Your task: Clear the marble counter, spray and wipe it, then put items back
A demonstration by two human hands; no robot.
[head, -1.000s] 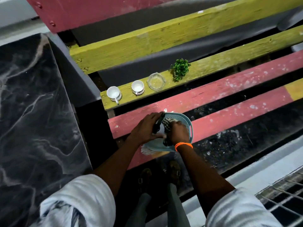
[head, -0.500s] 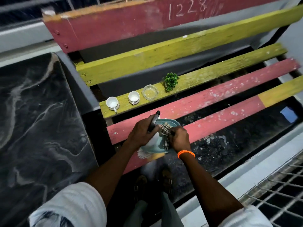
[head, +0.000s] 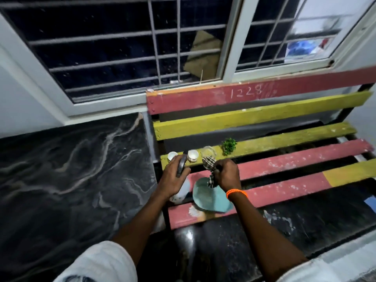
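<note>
The black marble counter with pale veins fills the left side and is bare. My left hand grips a spray bottle by its dark trigger head; the pale bottle body hangs below the hand. My right hand holds a checked cloth bunched above a teal basket. The basket rests on a red slat of the bench. Two white cups, a glass dish and a small green plant stand in a row on a yellow slat behind my hands.
The bench has red and yellow slats with gaps between them, and a red backrest marked 1228. A barred window rises behind the counter and bench. The dark glossy floor lies below the bench front.
Both hands have lifted out of the teal basket, the left bringing up the spray bottle and the right the checked cloth. My view has tilted up, showing the window.
</note>
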